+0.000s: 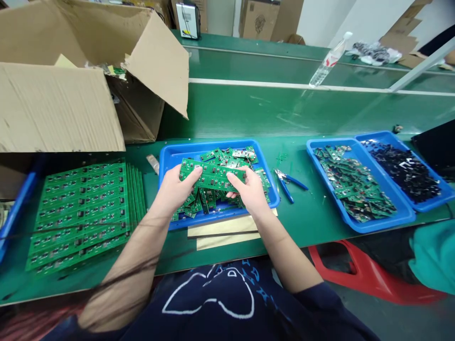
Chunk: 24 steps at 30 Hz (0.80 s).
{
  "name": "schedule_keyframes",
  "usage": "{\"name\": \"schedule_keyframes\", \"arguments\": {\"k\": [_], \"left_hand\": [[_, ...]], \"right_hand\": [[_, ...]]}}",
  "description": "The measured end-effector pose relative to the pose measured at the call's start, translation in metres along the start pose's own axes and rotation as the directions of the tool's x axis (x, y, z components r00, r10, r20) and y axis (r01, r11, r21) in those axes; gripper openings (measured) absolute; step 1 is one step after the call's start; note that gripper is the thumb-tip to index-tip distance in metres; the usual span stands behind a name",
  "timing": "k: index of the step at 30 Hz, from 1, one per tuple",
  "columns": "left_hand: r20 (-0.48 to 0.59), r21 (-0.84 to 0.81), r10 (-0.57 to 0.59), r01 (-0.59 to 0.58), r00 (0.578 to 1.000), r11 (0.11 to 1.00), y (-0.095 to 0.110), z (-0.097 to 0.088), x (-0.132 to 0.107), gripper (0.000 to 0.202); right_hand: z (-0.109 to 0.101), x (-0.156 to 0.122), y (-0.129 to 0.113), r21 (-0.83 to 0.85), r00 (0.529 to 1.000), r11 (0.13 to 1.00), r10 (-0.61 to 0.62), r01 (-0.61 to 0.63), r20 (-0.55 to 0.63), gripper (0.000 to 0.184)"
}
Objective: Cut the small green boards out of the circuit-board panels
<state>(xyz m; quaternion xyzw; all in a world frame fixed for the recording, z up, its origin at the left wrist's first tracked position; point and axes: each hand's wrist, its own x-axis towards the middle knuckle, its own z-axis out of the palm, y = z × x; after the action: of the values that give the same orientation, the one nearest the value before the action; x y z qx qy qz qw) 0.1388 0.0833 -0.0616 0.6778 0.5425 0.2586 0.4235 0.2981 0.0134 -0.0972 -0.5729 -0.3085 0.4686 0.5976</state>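
Between my two hands is a green circuit board strip [213, 176], held level over a blue tray [216, 146]. My left hand [177, 187] grips its left end, thumb on top. On the right end, my right hand [248, 188] closes with its thumb on the upper face and fingers curled beneath. Many small circuit boards [194, 203] lie loose in the tray below. Just right of the tray, blue-handled cutters [289, 182] rest on the green table with their jaws toward the tray.
A stack of large circuit board panels [81, 208] stands at left, below an open cardboard box [57, 109]. On the right are a blue tray of small boards [401, 218] and one of black parts [405, 173]. A plastic bottle [325, 66] stands behind. Paper strips [223, 232] lie in front.
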Motion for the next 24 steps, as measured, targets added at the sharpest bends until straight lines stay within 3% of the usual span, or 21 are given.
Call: {"name": "schedule_keyframes", "arguments": {"k": [3, 9, 12, 14, 16, 19, 21, 22, 24], "left_hand": [[-0.054, 0.192, 0.09, -0.078, 0.995, 0.978, -0.001, 0.0, -0.001, 0.032], [-0.054, 0.569, 0.093, -0.046, 0.994, 0.821, 0.008, 0.013, -0.012, 0.041], [-0.034, 0.597, 0.119, -0.075, 0.992, 0.799, 0.011, 0.012, -0.012, 0.041], [0.045, 0.532, 0.108, -0.115, 0.993, 0.839, 0.01, 0.002, -0.005, 0.043], [0.084, 0.547, 0.045, -0.084, 0.995, 0.833, 0.007, -0.011, 0.004, 0.046], [-0.151, 0.666, 0.02, 0.087, 0.988, 0.741, 0.003, -0.021, 0.01, 0.048], [-0.261, 0.655, 0.057, 0.133, 0.964, 0.744, 0.003, -0.014, 0.005, 0.046], [-0.235, 0.617, 0.072, 0.092, 0.969, 0.782, 0.003, -0.007, 0.0, 0.044], [-0.049, 0.448, 0.114, -0.081, 0.992, 0.891, 0.005, 0.01, -0.012, 0.038]], "right_hand": [[-0.002, -0.003, 0.001, -0.176, 0.998, 0.984, -0.041, 0.033, -0.04, 0.038], [0.009, -0.01, 0.004, -0.487, 0.981, 0.868, -0.163, 0.093, -0.104, 0.03], [0.012, -0.009, 0.006, -0.547, 0.976, 0.825, -0.209, 0.142, -0.063, 0.023], [0.006, -0.005, 0.004, -0.426, 0.983, 0.895, -0.175, 0.134, -0.059, 0.027], [-0.003, -0.001, 0.002, -0.252, 0.987, 0.962, -0.132, 0.105, -0.09, 0.032], [-0.01, 0.002, -0.001, 0.032, 0.992, 0.998, -0.04, 0.044, -0.121, 0.033], [-0.005, -0.002, -0.002, 0.227, 0.994, 0.974, 0.02, 0.006, -0.111, 0.03], [0.0, -0.005, -0.001, 0.302, 0.994, 0.953, 0.039, -0.008, -0.099, 0.03], [0.012, -0.013, 0.001, 0.378, 0.996, 0.926, 0.053, -0.02, -0.076, 0.029]]}}
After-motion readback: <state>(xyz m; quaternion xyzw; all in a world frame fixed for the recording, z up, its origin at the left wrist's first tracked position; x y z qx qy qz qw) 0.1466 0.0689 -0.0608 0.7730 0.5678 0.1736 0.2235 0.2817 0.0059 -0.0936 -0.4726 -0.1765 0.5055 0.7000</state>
